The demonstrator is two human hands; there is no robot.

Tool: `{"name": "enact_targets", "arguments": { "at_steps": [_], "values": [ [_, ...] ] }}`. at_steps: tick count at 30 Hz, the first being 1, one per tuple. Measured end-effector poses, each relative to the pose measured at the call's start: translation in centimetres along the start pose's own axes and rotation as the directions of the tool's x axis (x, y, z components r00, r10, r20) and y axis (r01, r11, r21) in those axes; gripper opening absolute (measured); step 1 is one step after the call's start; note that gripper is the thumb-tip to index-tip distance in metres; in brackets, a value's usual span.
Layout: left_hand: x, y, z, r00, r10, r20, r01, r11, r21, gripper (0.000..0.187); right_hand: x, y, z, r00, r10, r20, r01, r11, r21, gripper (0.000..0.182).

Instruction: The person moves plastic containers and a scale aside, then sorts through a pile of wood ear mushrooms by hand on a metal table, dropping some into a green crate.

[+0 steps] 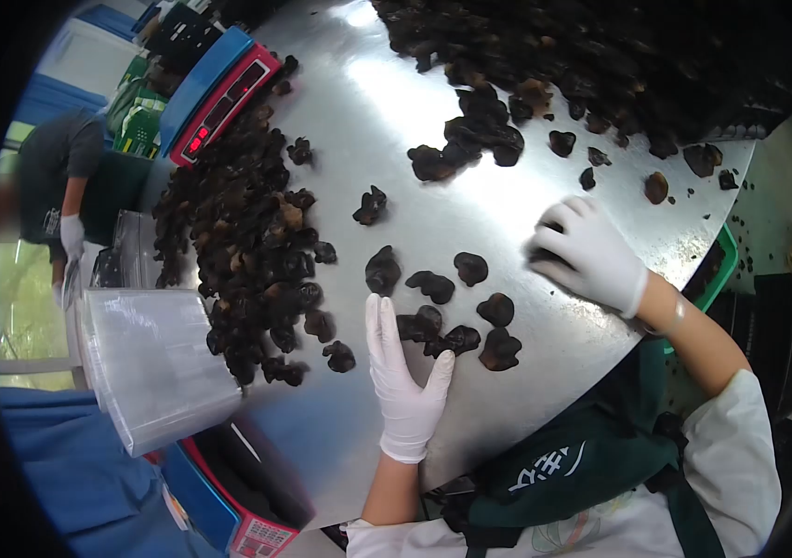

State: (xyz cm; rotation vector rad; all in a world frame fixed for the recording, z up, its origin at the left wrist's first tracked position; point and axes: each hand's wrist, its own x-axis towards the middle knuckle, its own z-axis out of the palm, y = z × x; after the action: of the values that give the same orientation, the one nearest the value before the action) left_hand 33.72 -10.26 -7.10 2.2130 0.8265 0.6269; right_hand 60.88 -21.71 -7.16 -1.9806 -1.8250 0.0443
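My left hand, in a white glove, lies low over the metal table with fingers stretched and thumb apart. Its fingertips are by a dark, wrinkled piece. Between fingers and thumb are more dark pieces, and another is near the thumb tip. My right hand, also gloved, hovers or rests over the table farther right. Its fingers are bent and apart, slightly blurred, with nothing clearly visible in them. Loose pieces lie between the hands.
Dark pieces form a large heap at the top and a smaller one on the left. A red and blue scale, clear plastic bags and a second scale line the left side. Another person's gloved hand shows far left.
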Motion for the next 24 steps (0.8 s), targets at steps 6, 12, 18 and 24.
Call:
{"name": "enact_targets", "arguments": {
  "at_steps": [6,12,18,24],
  "values": [
    [0.1,0.0,0.1,1.000,0.031,0.005,-0.031,0.995,0.099,0.084,-10.1,5.7,-4.7,0.892,0.393,-0.223,-0.426,0.896,-0.124,0.014],
    [0.2,0.2,0.2,1.000,0.015,0.007,-0.016,0.992,0.123,0.081,-13.1,9.9,-8.8,0.734,0.459,-0.500,-0.610,0.770,-0.188,0.030],
    [0.2,0.3,0.3,1.000,0.016,0.002,-0.016,0.990,0.142,0.080,0.9,2.5,-4.7,0.941,0.186,-0.284,-0.192,0.981,0.009,0.037],
    [0.0,0.4,0.5,1.000,0.011,-0.001,-0.010,0.991,0.130,0.080,12.5,0.2,2.4,0.979,0.067,-0.191,-0.122,0.949,-0.290,0.046]
  ]
}}
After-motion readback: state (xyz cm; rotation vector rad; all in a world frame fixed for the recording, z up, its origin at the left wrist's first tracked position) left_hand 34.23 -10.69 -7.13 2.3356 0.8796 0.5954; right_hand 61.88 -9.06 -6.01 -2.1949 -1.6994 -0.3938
